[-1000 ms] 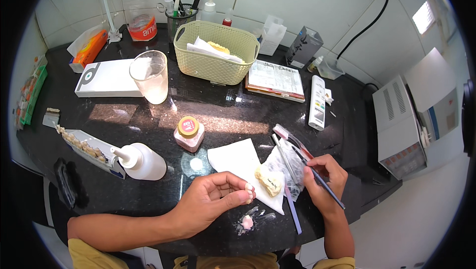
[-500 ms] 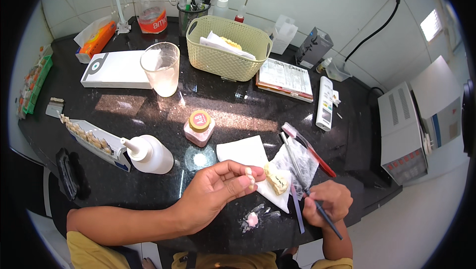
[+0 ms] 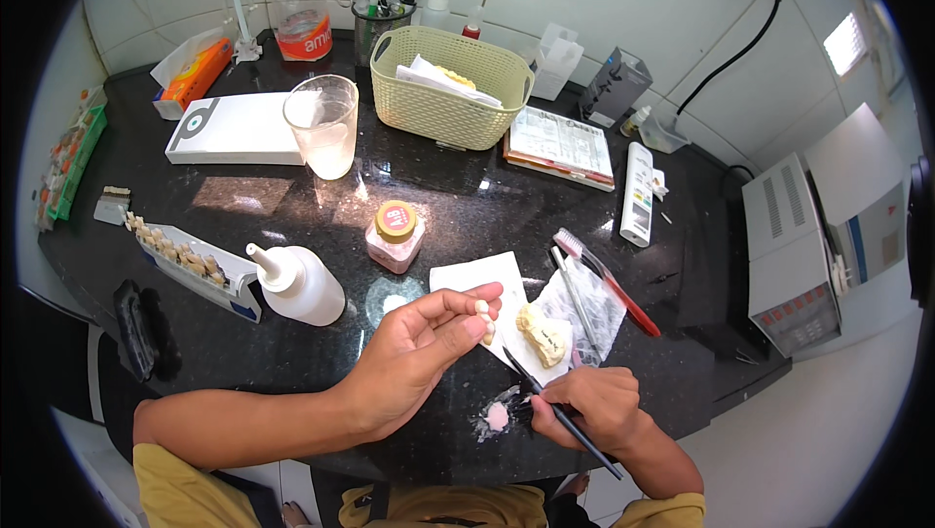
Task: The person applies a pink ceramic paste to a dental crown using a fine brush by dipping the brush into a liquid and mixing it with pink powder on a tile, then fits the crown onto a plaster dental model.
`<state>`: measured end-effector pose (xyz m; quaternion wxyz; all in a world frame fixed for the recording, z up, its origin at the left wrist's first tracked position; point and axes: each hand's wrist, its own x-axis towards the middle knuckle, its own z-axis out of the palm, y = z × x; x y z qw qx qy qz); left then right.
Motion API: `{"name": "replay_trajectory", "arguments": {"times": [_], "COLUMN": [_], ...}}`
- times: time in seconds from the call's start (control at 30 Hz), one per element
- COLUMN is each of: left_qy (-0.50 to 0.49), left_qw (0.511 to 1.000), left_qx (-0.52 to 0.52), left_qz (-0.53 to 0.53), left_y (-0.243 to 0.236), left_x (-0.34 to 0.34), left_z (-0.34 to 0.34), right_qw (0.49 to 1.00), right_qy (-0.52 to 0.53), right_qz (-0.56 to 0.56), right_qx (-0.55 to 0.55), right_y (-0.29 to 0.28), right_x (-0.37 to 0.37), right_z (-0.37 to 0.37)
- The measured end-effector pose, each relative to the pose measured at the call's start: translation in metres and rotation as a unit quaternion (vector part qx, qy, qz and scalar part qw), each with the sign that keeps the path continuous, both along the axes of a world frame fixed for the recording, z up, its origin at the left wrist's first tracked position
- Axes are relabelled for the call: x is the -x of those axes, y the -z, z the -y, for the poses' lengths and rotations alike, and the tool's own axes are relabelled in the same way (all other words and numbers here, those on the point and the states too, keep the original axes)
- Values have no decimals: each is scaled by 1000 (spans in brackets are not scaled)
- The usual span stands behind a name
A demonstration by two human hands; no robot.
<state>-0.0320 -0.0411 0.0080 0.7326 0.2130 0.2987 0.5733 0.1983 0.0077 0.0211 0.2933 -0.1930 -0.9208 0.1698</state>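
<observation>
My left hand [image 3: 414, 358] pinches small white tooth-shaped pieces [image 3: 486, 321] between thumb and fingertips, above a folded white tissue [image 3: 477, 273]. In my right hand [image 3: 594, 406] is a slim dark brush [image 3: 591, 448]; its pointed tip is just right of and below the pieces, apart from them. A cream-coloured dental cast [image 3: 543, 335] with dark handwriting lies on the tissue. On the counter, a small pink lump [image 3: 498, 417] sits amid white powder smears, left of the brush. A metal-coloured instrument [image 3: 577, 294] and a red toothbrush [image 3: 614, 284] rest on a crumpled clear wrapper [image 3: 606, 319].
Left of my hands stand a white squeeze bottle [image 3: 300, 284], a jar of pink powder [image 3: 395, 238] and a rack of teeth [image 3: 200, 270]. Farther back are a glass of cloudy liquid [image 3: 323, 129], a green basket [image 3: 443, 109] and a notebook [image 3: 560, 150]. A white machine [image 3: 794, 245] stands right.
My right hand has moved left with the brush, bringing its tip near the pieces in my left hand. The left hand keeps its pinch and has shifted slightly up and left.
</observation>
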Motion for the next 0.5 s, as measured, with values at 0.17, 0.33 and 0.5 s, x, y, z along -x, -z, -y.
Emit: {"name": "replay_trajectory", "arguments": {"times": [0.17,0.33,0.5], "left_qy": [8,12,13], "left_qw": [1000,999,1000], "left_qx": [-3,5,-2], "left_qz": [-28,-29,-26], "left_y": [-2,-6,-2], "left_x": [0,0,1], "left_z": [0,1,1], "right_qw": [999,998,998], "right_qy": [-11,-26,-31], "right_qz": [-42,-3,23], "right_qx": [-24,-49,-40], "right_y": [-4,-5,-3], "right_x": [-6,-5,-3], "right_z": [-1,-2,-3]}}
